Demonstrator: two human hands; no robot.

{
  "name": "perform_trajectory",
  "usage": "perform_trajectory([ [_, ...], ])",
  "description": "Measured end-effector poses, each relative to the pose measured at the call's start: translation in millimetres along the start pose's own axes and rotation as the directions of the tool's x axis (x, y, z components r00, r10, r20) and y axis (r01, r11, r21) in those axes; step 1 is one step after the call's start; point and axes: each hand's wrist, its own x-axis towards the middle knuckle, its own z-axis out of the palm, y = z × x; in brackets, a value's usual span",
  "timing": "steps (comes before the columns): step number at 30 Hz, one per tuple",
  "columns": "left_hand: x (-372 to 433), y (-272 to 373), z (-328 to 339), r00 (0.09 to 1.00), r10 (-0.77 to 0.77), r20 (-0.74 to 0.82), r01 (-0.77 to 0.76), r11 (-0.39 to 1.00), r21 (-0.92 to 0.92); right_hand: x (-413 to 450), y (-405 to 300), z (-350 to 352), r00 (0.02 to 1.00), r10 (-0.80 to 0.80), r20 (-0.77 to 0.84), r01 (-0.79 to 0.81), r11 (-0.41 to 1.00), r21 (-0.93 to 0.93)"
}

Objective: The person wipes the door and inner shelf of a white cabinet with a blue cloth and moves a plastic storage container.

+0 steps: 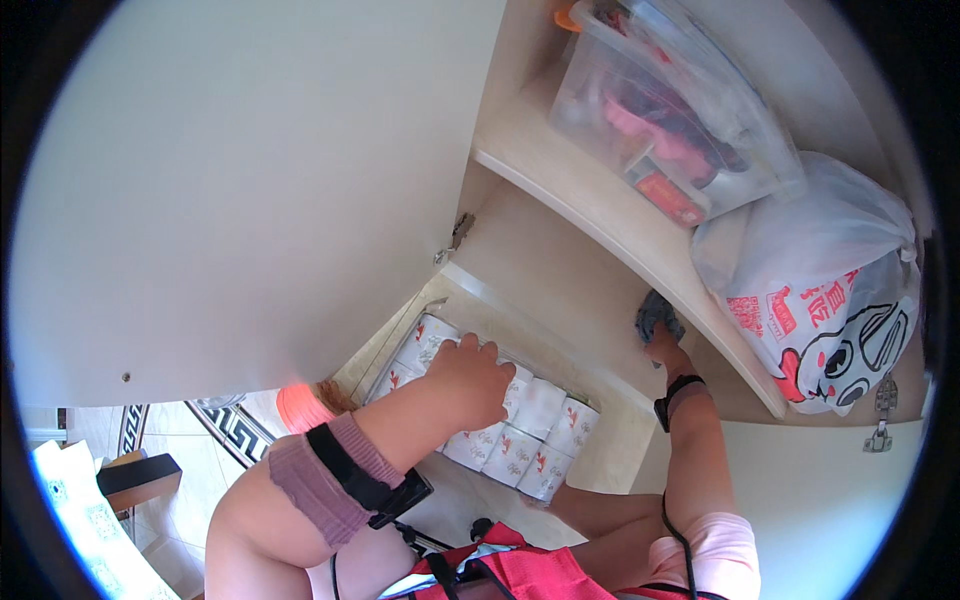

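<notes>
My left hand (469, 379) rests with spread fingers on a plastic-wrapped pack of white paper rolls (525, 442), which lies on the floor in front of an open cabinet. Its palm side is hidden. My right hand (663, 346) reaches into the cabinet's lower compartment, below the shelf, and holds a dark grey cloth (658, 311) against the inside panel (570, 262). Both wrists wear black straps.
A clear plastic bin (660, 127) and a knotted white plastic bag (817, 285) stand on the shelf (555, 180). A cabinet door (247, 202) spans the upper left; another (795, 480) is at lower right. A pink round object (301, 407) and a dark box (140, 480) are at lower left.
</notes>
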Motion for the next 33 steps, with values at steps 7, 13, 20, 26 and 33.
perform_trajectory([
  [7,-3.7,-7.4,3.7,0.998,0.029,-0.055,-0.032,0.998,-0.054,98.1,-157.8,-20.3,0.910,-0.389,-0.140,0.376,0.920,-0.113],
  [13,-5.0,-18.3,2.1,0.998,0.056,-0.015,-0.057,0.992,-0.113,156.9,-340.3,-59.3,0.857,-0.495,-0.142,0.493,0.868,-0.055],
  [20,-11.2,-31.2,8.4,0.984,0.130,-0.118,-0.148,0.976,-0.157,192.2,-354.3,-43.6,0.824,-0.303,-0.479,0.406,0.905,0.124],
  [26,-7.0,-26.5,4.1,0.981,0.143,-0.128,-0.160,0.978,-0.135,195.6,-337.3,-28.4,0.812,-0.368,-0.453,0.376,0.923,-0.077],
  [33,-5.4,-25.4,0.3,0.985,0.142,-0.098,-0.155,0.978,-0.143,134.7,-329.0,-15.1,0.670,-0.691,-0.272,0.682,0.717,-0.143],
])
